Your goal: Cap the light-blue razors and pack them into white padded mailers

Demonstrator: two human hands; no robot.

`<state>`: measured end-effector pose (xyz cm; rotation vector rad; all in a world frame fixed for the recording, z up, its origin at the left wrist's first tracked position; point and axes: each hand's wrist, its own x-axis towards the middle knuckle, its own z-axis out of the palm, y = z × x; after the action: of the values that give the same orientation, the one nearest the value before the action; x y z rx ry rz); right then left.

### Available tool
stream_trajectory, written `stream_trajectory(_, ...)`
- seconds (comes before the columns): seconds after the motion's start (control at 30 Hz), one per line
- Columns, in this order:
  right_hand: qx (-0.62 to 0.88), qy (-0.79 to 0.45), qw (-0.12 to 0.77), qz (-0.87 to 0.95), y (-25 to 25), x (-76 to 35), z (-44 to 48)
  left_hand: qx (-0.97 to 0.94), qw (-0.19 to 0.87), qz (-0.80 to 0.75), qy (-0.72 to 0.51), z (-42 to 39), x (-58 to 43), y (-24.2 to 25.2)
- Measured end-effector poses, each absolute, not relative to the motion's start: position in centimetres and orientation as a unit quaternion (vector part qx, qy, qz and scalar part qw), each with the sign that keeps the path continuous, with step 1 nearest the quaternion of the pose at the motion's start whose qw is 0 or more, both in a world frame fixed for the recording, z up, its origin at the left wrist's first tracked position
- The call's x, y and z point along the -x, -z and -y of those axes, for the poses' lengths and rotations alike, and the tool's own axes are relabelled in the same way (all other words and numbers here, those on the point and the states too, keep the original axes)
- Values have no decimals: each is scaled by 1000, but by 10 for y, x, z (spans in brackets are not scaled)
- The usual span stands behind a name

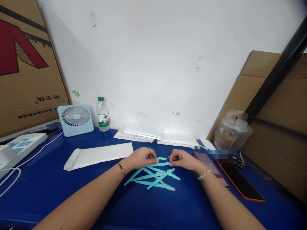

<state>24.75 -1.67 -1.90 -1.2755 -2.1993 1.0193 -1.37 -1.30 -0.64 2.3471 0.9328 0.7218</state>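
Several turquoise eyebrow razors (155,184) lie crossed in a loose pile on the blue table, their blade ends pointing mostly right. Over the pile's far side, my left hand (143,157) is closed in a pinch on one eyebrow razor (159,164). Its right end meets the pinched fingertips of my right hand (184,159). Another razor (162,158) shows just behind, partly hidden by the left fingers. To the left, a white padded mailer (100,156) lies flat, its right end close to my left hand.
Stacked white padded mailers (141,131) rest against the wall. At the left are a blue fan (76,119), a water bottle (103,115) and a power strip (28,140). Two phones (240,180) and a bagged drink cup (231,131) stand right. Cardboard (259,68) flanks the table (48,195).
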Motion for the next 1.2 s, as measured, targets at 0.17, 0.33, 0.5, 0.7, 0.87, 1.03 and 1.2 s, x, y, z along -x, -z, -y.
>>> stream_trajectory(0.17, 461, -327, 226, 793, 16, -246, 17, -873, 223, -401, -165, 14, 10, 3)
stream_trajectory(0.33, 463, -340, 240, 783, 11, -248, 17, -884, 189, -401, -146, 15, 9, -2)
stream_trajectory(0.5, 475, -326, 245, 780, 12, -258, 13, -875, 166, -421, -172, 7, 15, -2)
stream_trajectory(0.7, 517, -317, 213, 766, 24, -271, 5, -854, 202, -450, -166, -10, 30, 11)
stream_trajectory(0.87, 514, -259, 229, 785, 30, -267, 3, -864, 222, -421, -163, -10, 29, 16)
stream_trajectory(1.03, 524, -199, 236, 793, 25, -262, 8, -860, 148, -456, -172, 3, 28, -1)
stream_trajectory(1.2, 495, -177, 242, 815, 20, -253, 11, -849, 150, -501, -77, 16, 30, -17)
